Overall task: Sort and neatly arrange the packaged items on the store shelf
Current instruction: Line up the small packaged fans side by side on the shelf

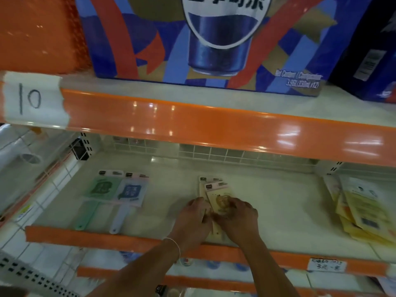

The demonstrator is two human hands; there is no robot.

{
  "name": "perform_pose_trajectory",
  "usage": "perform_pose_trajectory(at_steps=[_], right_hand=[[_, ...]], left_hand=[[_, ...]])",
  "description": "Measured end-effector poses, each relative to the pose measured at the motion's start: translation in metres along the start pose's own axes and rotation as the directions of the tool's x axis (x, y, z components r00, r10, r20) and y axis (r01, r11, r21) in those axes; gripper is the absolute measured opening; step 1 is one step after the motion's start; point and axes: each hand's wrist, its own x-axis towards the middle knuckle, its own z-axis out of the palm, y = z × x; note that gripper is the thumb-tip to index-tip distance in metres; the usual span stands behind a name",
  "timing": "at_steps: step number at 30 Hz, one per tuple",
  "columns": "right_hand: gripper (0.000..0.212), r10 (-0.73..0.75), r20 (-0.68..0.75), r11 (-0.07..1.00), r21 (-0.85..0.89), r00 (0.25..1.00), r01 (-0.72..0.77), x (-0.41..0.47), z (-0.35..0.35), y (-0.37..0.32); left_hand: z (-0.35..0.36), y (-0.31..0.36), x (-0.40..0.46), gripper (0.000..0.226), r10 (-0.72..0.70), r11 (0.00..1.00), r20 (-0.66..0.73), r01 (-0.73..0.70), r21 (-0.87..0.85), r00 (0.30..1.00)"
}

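Observation:
Two beige packaged fans point(216, 194) lie stacked in the middle of the cream shelf point(278, 211), the upper one slightly askew. My left hand point(195, 219) holds their left edge and my right hand point(237, 217) grips the right side, fingers curled over the packs. Their handles run toward the shelf's front edge between my hands. Further left, a green packaged fan point(100, 189) and a blue packaged fan point(130, 192) lie side by side, handles toward me. A fanned pile of yellow packets point(362, 213) lies at the right end.
An orange shelf lip point(96, 237) runs along the front. The upper shelf's orange edge point(214, 123) overhangs, carrying a large blue soda carton point(214, 39) and a taped label reading 10 point(32, 99). A wire grid backs the shelf. Lower shelves hold bottles.

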Motion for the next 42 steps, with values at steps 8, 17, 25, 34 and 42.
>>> perform_pose_trajectory(at_steps=[8, 17, 25, 34, 42], right_hand=[[0.087, 0.031, -0.033, 0.955, 0.295, 0.999, -0.02, -0.003, -0.014, -0.021], [0.024, -0.046, 0.06, 0.836, 0.549, 0.997, 0.006, -0.006, 0.024, -0.088], [0.011, 0.065, 0.031, 0.84, 0.537, 0.997, -0.071, -0.008, 0.069, -0.125], [0.019, -0.023, -0.093, 0.965, 0.259, 0.995, 0.046, -0.013, 0.102, -0.145], [0.046, 0.008, -0.067, 1.0, 0.005, 0.998, -0.008, -0.027, 0.124, -0.152]], left_hand=[[-0.011, -0.01, 0.005, 0.049, 0.002, 1.0, -0.075, -0.001, 0.011, 0.997], [-0.083, -0.052, 0.006, 0.028, -0.012, 0.997, -0.136, 0.001, -0.082, 0.991], [-0.136, -0.103, 0.004, 0.035, 0.1, 0.986, -0.168, -0.075, 0.149, 0.981], [-0.185, -0.183, -0.003, 0.023, 0.301, 0.937, -0.315, -0.217, 0.275, 0.9], [-0.21, -0.235, -0.009, 0.05, 0.277, 0.947, -0.347, -0.195, 0.253, 0.896]])
